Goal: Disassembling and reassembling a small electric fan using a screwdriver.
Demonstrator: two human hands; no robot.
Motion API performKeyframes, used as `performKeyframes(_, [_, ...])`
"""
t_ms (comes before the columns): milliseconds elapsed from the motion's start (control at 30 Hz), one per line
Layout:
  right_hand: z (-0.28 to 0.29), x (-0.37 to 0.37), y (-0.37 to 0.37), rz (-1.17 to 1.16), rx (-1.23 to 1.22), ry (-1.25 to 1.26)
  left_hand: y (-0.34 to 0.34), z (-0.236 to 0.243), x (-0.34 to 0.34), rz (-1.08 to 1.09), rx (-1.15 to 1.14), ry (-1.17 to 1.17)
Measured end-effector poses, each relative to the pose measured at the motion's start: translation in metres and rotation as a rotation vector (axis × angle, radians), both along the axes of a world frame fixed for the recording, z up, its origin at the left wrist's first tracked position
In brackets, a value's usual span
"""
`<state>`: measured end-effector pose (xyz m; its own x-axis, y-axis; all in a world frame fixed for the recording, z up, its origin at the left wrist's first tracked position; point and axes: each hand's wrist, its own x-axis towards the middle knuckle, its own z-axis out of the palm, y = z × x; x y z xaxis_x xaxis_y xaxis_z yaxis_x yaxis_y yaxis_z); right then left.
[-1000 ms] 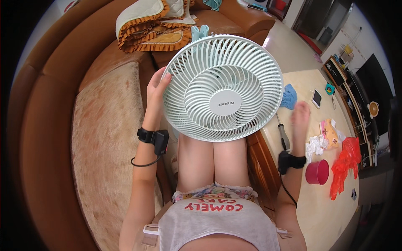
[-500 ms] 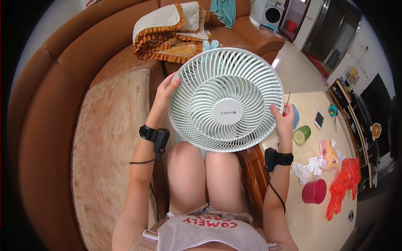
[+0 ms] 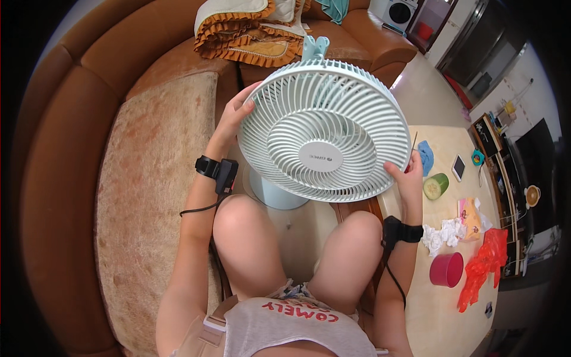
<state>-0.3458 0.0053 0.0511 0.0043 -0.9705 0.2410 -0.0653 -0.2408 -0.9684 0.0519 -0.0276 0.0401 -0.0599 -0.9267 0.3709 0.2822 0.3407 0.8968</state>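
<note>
Pale round fan [image 3: 321, 132] held grille-up over the knees — left hand [image 3: 237, 114] grips its left rim, right hand [image 3: 407, 177] its lower right rim, a thin stick-like tool rising from the right fingers. Person seated on a brown sofa [image 3: 71, 149]. To the right, a light table [image 3: 440, 321] carries a cut cucumber piece [image 3: 435, 185], a phone [image 3: 458, 167], a pink cup [image 3: 446, 269] — and crumpled tissue [image 3: 441, 232].

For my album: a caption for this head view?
Seated on a brown sofa, left hand and right hand grip a pale round fan.
</note>
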Motion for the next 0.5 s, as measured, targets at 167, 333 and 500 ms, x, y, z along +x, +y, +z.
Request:
performKeyframes(167, [0.014, -0.006, 0.023, 0.1, 0.136, 0.128, 0.02, -0.009, 0.006, -0.022, -0.072, -0.105])
performKeyframes(333, [0.02, 0.002, 0.044, 0.118, 0.18, 0.235, 0.027, -0.008, 0.014, -0.092, -0.027, -0.081])
performKeyframes(500, [0.022, -0.019, 0.059, 0.055, 0.2, 0.188, 0.042, 0.003, 0.023, -0.123, -0.018, -0.3])
